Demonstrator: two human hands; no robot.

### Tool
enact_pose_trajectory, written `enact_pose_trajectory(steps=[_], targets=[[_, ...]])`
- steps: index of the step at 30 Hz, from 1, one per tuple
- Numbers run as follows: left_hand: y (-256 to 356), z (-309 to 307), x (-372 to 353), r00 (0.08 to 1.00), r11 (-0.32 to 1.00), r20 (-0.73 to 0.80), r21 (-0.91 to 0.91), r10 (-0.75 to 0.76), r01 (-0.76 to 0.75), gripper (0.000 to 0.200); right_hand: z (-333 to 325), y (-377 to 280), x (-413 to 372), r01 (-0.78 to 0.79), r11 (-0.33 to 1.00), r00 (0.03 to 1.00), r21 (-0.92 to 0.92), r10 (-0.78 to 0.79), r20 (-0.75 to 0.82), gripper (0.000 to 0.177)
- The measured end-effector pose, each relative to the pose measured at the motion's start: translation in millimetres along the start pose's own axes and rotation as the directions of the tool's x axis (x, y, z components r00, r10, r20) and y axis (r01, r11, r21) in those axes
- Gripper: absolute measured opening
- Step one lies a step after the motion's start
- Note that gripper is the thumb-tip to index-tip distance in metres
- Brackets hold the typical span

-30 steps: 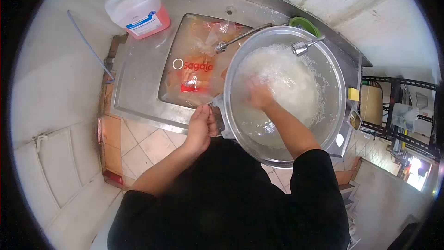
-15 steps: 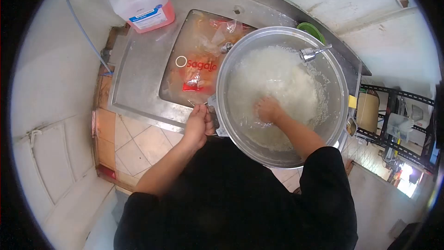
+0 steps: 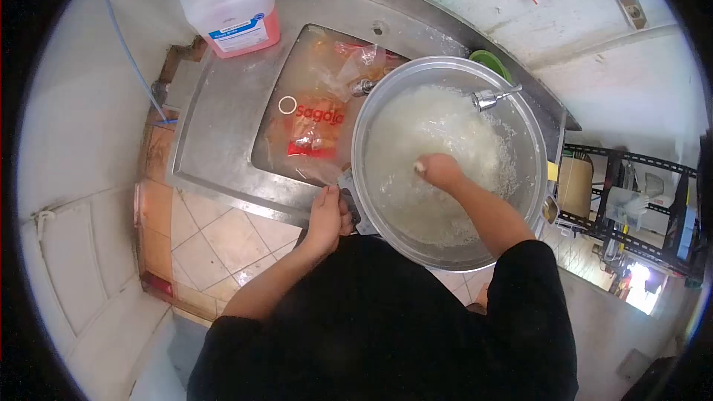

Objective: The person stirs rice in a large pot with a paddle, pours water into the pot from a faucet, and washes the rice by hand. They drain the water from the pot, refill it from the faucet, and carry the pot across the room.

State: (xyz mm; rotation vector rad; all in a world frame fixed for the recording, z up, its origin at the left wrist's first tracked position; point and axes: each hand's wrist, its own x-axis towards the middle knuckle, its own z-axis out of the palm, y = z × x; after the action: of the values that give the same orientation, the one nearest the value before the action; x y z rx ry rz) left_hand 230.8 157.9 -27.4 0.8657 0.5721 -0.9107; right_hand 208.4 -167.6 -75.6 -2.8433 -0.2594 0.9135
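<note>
A large metal pot (image 3: pixel 535 141) rests on the steel sink, full of white rice (image 3: pixel 445 130) in cloudy water. My left hand (image 3: pixel 330 217) grips the pot's near-left handle (image 3: pixel 349 204). My right hand (image 3: pixel 440 171) is down in the rice and water near the pot's middle, fingers curled among the grains. A tap spout (image 3: pixel 489 98) hangs over the pot's far right side.
The sink basin (image 3: pixel 271 145) left of the pot holds water and an orange plastic bag (image 3: pixel 316 122). A jug of pink liquid (image 3: pixel 232 7) stands at the counter's far left. A green lid (image 3: pixel 490 62) lies behind the pot. A metal rack (image 3: pixel 631 200) stands at the right.
My right hand has moved through the rice, from the pot's middle toward me and then slightly back. My left hand has stayed on the handle.
</note>
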Motion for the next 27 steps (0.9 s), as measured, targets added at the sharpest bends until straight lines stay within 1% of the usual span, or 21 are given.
enact_pose_trajectory(steps=[1, 2, 3, 5, 6, 8, 9, 10, 11, 12, 13, 15, 16, 18, 20, 21, 22, 23, 24, 25, 27], targets=[[-1.5, 1.2, -0.4, 1.000, 1.000, -0.009, -0.003, 0.002, -0.002, 0.027, -5.5, 2.9, 1.1, -0.176, 0.982, 0.981, 0.065, 0.181, -0.076, 0.030], [-2.8, 2.4, -1.2, 1.000, 1.000, -0.019, -0.003, 0.002, -0.002, 0.028, -9.3, 6.0, 2.0, -0.340, 0.929, 0.923, 0.144, 0.359, -0.139, 0.030], [-3.7, 4.2, -2.8, 1.000, 1.000, -0.019, -0.008, 0.004, -0.004, 0.028, -10.1, 12.4, 3.4, -0.338, 0.931, 0.924, 0.140, 0.356, -0.139, 0.030], [-2.4, 9.6, -7.7, 1.000, 1.000, -0.001, 0.025, -0.005, 0.005, 0.030, -2.6, 28.4, 6.9, -0.485, 0.783, 0.788, 0.390, 0.585, -0.193, 0.032], [-0.5, 13.4, -9.4, 1.000, 1.000, -0.002, 0.026, -0.005, 0.005, 0.030, 3.6, 34.4, 8.4, -0.484, 0.783, 0.789, 0.391, 0.584, -0.193, 0.032], [2.2, 19.4, -13.8, 0.999, 0.998, -0.017, 0.056, -0.027, 0.028, 0.031, 23.1, 44.8, 11.8, -0.547, 0.790, 0.675, 0.277, 0.612, -0.412, 0.042], [1.7, 20.4, -14.7, 0.999, 0.998, -0.022, 0.061, -0.031, 0.032, 0.031, 50.5, 60.8, 18.4, -0.547, 0.788, 0.676, 0.282, 0.615, -0.407, 0.042], [1.1, 21.0, -15.3, 1.000, 0.995, -0.007, 0.102, -0.005, 0.005, 0.031, 87.0, 83.1, 29.1, -0.569, 0.797, 0.701, 0.205, 0.600, -0.385, 0.052], [0.7, 21.6, -15.5, 1.000, 0.989, 0.011, 0.143, 0.021, -0.022, 0.031, 93.1, 87.7, 34.1, -0.578, 0.799, 0.713, 0.166, 0.594, -0.373, 0.057], [0.8, 22.4, -15.8, 1.000, 0.989, 0.010, 0.147, 0.019, -0.020, 0.031, 98.6, 91.9, 38.9, -0.586, 0.800, 0.724, 0.128, 0.588, -0.361, 0.063], [0.5, 23.1, -16.5, 0.999, 0.982, 0.017, 0.186, 0.039, -0.042, 0.031, 87.4, 83.4, 41.7, -0.561, 0.826, 0.817, 0.044, 0.562, -0.126, 0.070], [0.5, 25.3, -15.5, 0.998, 0.971, 0.031, 0.232, 0.054, -0.060, 0.031, 90.4, 77.2, 52.8, -0.522, 0.853, 0.845, -0.022, 0.521, 0.122, 0.078], [0.9, 27.2, -13.6, 0.998, 0.969, 0.016, 0.238, 0.065, -0.067, 0.031, 110.3, 82.2, 64.3, -0.568, 0.811, 0.823, 0.140, 0.562, 0.085, 0.078], [-0.3, 27.6, -10.7, 0.997, 0.965, 0.005, 0.251, 0.074, -0.073, 0.030, 103.7, 57.9, 62.3, -0.487, 0.780, 0.828, 0.394, 0.555, -0.076, 0.077], [-1.8, 20.5, -7.8, 0.996, 0.960, 0.012, 0.265, 0.093, -0.093, 0.030, 58.5, -1.5, 40.4, -0.279, 0.887, 0.861, 0.369, 0.401, -0.312, 0.073], [-1.6, 17.9, -8.2, 0.996, 0.957, 0.017, 0.275, 0.089, -0.091, 0.030, 48.2, -20.0, 33.2, -0.194, 0.946, 0.870, 0.259, 0.288, -0.401, 0.072], [-1.8, 14.8, -9.3, 0.997, 0.966, 0.044, 0.246, 0.064, -0.073, 0.029, 37.2, -37.1, 24.7, -0.201, 0.943, 0.866, 0.267, 0.298, -0.401, 0.072], [-3.0, 12.8, -11.0, 0.997, 0.975, 0.070, 0.217, 0.040, -0.054, 0.029, 27.5, -52.5, 16.8, -0.149, 0.971, 0.911, 0.187, 0.208, -0.356, 0.070], [-3.8, 13.0, -12.5, 0.997, 0.973, 0.076, 0.224, 0.036, -0.052, 0.029, 24.6, -62.5, 11.7, -0.089, 0.990, 0.945, 0.107, 0.118, -0.304, 0.069], [-3.1, 15.2, -14.0, 0.997, 0.972, 0.072, 0.230, 0.041, -0.056, 0.029, 35.2, -66.6, 11.1, -0.095, 0.990, 0.943, 0.109, 0.124, -0.310, 0.069], [1.3, 22.6, -15.7, 0.996, 0.970, 0.072, 0.233, 0.052, -0.067, 0.029, 60.6, -68.2, 15.9, -0.137, 0.984, 0.906, 0.117, 0.172, -0.386, 0.065]])
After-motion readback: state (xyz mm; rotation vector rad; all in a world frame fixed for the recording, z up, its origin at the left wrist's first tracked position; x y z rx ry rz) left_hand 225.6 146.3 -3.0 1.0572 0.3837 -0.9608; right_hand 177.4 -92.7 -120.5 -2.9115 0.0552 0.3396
